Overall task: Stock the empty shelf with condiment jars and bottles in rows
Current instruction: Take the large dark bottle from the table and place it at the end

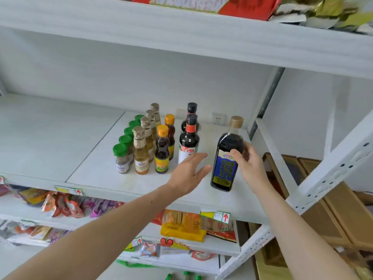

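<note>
My right hand grips a tall dark bottle with a tan cap and blue label, standing near the right end of the white shelf. My left hand hovers open just left of it, in front of a dark bottle with a red neck band. Rows run toward the back: green-capped spice jars, pale bottles with gold caps, small dark bottles with orange caps, and a second black-capped bottle behind the red-banded one.
The upper shelf hangs low overhead with red boxes on it. A white perforated upright slants at the right. Lower shelves hold snack packets. Cardboard boxes sit on the floor to the right. A wall socket lies behind.
</note>
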